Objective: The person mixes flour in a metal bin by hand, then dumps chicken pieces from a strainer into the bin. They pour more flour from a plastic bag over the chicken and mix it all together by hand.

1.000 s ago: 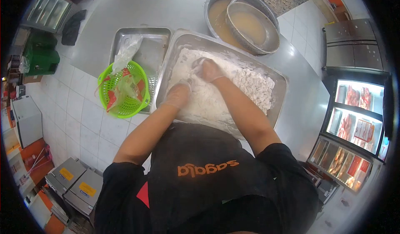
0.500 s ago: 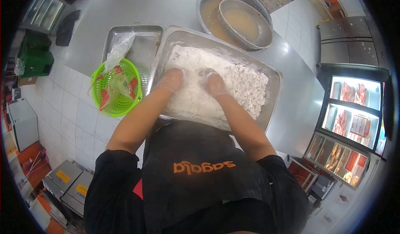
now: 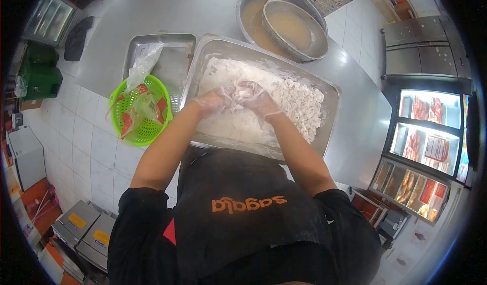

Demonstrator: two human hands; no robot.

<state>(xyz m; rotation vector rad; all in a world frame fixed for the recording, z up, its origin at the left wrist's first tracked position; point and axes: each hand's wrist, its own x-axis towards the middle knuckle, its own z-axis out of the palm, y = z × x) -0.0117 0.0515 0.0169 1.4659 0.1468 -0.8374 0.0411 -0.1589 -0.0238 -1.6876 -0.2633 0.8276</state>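
Observation:
A deep steel tray [image 3: 332, 113] holds white flour [image 3: 223, 129] and, on its right side, a heap of flour-coated pieces [image 3: 306, 105] whose kind I cannot make out. My left hand [image 3: 214, 102] and my right hand [image 3: 259, 102] wear clear plastic gloves dusted with flour. They meet over the middle of the tray with fingers curled inward. Between them is a clump of floured pieces [image 3: 237, 96], gripped from both sides. Glove and flour partly hide the fingertips.
Behind the tray stands a large bowl [image 3: 246, 19] of cloudy liquid with a strainer [image 3: 322, 40] in it. A shallow tray [image 3: 172, 57] and a green basket [image 3: 115, 113] with plastic bags are at the left. The metal table [image 3: 357, 133] extends right.
Both hands were sunk in the flour, apart from each other. Now they have come up and together, with floured pieces between them.

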